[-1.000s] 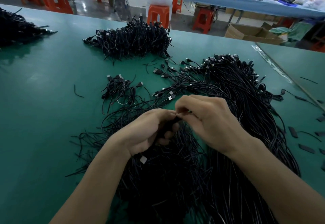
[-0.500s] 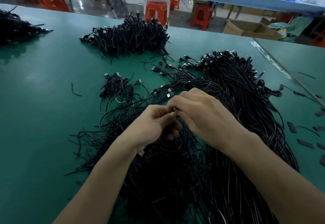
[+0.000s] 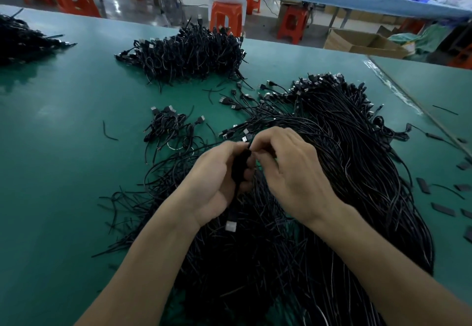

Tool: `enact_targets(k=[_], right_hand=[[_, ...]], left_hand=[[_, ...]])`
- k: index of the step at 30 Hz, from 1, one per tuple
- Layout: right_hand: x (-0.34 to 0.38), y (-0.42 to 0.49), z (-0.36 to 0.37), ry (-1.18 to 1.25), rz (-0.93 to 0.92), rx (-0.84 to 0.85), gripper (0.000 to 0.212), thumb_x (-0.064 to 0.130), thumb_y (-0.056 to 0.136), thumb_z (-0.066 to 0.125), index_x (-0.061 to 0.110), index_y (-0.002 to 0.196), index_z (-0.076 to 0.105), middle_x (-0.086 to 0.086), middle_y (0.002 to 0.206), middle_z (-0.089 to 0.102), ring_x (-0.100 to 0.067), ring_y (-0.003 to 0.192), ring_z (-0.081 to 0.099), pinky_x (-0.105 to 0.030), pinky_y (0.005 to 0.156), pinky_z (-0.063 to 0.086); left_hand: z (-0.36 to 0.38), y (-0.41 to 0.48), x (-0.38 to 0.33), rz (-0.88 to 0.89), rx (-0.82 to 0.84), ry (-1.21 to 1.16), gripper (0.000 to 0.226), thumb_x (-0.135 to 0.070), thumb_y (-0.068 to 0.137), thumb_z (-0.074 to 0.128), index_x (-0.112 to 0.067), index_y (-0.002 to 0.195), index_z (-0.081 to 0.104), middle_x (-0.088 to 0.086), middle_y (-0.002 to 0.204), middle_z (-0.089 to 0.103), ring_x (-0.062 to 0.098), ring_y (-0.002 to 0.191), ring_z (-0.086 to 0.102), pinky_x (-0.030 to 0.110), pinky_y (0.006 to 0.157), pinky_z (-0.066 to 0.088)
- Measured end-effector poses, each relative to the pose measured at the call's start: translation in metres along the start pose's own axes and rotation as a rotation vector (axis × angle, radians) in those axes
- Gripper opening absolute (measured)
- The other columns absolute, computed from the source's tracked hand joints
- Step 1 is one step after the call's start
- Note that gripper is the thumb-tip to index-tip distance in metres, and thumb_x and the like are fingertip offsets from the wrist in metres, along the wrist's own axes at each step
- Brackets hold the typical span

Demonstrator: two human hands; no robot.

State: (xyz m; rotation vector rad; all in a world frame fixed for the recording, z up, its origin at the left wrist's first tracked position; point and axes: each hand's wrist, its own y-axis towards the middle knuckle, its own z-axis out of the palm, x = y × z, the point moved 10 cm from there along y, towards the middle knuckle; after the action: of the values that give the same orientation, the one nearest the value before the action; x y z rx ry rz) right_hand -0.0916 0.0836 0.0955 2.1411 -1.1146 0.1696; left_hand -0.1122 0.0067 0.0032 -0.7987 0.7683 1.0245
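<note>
Whereas half a second ago my right hand lay over the fingers of my left, the two hands now sit side by side and meet only at the fingertips; my left hand (image 3: 217,180) has rolled palm-inward, so the black cable bundle (image 3: 240,169) inside its curled fingers shows plainly; my right hand (image 3: 288,172) pinches the bundle's upper end, though what exactly sits between those fingertips I cannot tell; the silver plug (image 3: 231,226), half hidden before, now hangs clear below the heel of my left hand. The bundle's long axis runs away from me and towards me, nearly straight up and down in the view, plug end pointing at me; it is held just above the big heap of cables (image 3: 357,172) on the green table (image 3: 63,172), with a small bunch (image 3: 171,126) near on the left and the far pile (image 3: 189,54) well apart.
</note>
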Motion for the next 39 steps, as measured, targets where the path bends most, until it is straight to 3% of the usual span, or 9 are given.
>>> enact_targets(k=[6,10,13,17,21,24,27,33,39], right_hand=[[-0.033,-0.015,0.009,0.633,0.477,-0.231,0.027,0.001,0.092,0.065,0.022,0.079,0.054,0.007,0.073,0.062,-0.014,0.072,0.063,-0.025,0.068,0.054],[-0.05,-0.022,0.023,0.988,0.677,-0.204,0.03,-0.003,0.093,0.062,0.018,0.075,0.049,0.001,0.075,0.056,-0.013,0.072,0.049,-0.024,0.067,0.046],[-0.053,-0.019,0.019,1.128,0.691,-0.207,0.029,-0.001,0.088,0.064,0.018,0.074,0.047,-0.002,0.075,0.054,-0.013,0.07,0.047,-0.026,0.068,0.044],[-0.054,-0.011,0.005,1.016,0.602,-0.231,0.029,0.004,0.083,0.069,0.017,0.074,0.045,0.002,0.072,0.059,-0.009,0.069,0.053,-0.025,0.069,0.048],[-0.053,-0.006,-0.004,0.888,0.5,-0.242,0.031,-0.008,0.091,0.061,0.015,0.077,0.045,0.002,0.079,0.064,-0.017,0.081,0.061,-0.033,0.083,0.055],[-0.043,-0.003,-0.013,0.711,0.372,-0.23,0.032,-0.007,0.09,0.064,0.017,0.077,0.046,0.001,0.08,0.064,-0.012,0.079,0.062,-0.024,0.076,0.054],[-0.035,0.0,-0.018,0.546,0.273,-0.198,0.034,-0.001,0.089,0.067,0.023,0.077,0.047,0.007,0.081,0.063,-0.01,0.08,0.062,-0.021,0.076,0.051],[-0.025,-0.002,-0.015,0.462,0.164,-0.134,0.033,0.002,0.091,0.065,0.024,0.075,0.045,0.005,0.082,0.062,-0.017,0.079,0.063,-0.031,0.077,0.055],[-0.02,-0.005,-0.019,0.283,0.076,-0.167,0.041,0.0,0.089,0.066,0.03,0.075,0.042,0.012,0.086,0.061,-0.011,0.087,0.062,-0.024,0.077,0.052]], left_hand=[[-0.005,-0.011,-0.032,0.4,-0.16,0.257,0.016,-0.022,0.102,0.054,-0.017,0.095,0.067,-0.003,0.088,0.067,0.012,0.085,0.062,0.029,0.081,0.054],[0.001,-0.031,-0.064,0.753,-0.304,0.824,0.012,-0.03,0.093,0.064,-0.039,0.1,0.063,-0.013,0.1,0.048,0.011,0.099,0.049,0.021,0.087,0.042],[0.009,-0.042,-0.073,0.91,-0.309,1.028,0.023,-0.017,0.092,0.07,-0.023,0.114,0.072,-0.003,0.092,0.046,0.01,0.085,0.045,0.012,0.077,0.036],[0.017,-0.042,-0.071,0.911,-0.192,0.975,0.028,-0.007,0.094,0.06,-0.016,0.119,0.072,0.0,0.092,0.061,0.012,0.081,0.056,0.015,0.069,0.043],[0.011,-0.038,-0.069,0.803,-0.11,0.697,0.027,-0.026,0.098,0.05,-0.022,0.11,0.074,-0.002,0.098,0.074,0.024,0.089,0.068,0.048,0.076,0.057],[0.007,-0.035,-0.068,0.768,-0.103,0.632,0.007,-0.023,0.092,0.07,-0.023,0.097,0.075,-0.005,0.084,0.074,0.019,0.073,0.069,0.035,0.064,0.057],[0.0,-0.028,-0.059,0.68,-0.125,0.551,0.019,-0.015,0.081,0.082,-0.02,0.092,0.066,-0.004,0.081,0.073,0.008,0.071,0.068,0.018,0.064,0.052],[-0.013,-0.012,-0.04,0.47,-0.134,0.485,0.05,-0.028,0.072,0.089,-0.018,0.103,0.052,-0.003,0.08,0.072,0.009,0.067,0.065,0.021,0.063,0.052],[-0.006,-0.015,-0.04,0.541,-0.164,0.63,0.022,-0.034,0.084,0.079,-0.039,0.097,0.061,-0.004,0.065,0.063,0.008,0.046,0.054,0.026,0.044,0.045]])
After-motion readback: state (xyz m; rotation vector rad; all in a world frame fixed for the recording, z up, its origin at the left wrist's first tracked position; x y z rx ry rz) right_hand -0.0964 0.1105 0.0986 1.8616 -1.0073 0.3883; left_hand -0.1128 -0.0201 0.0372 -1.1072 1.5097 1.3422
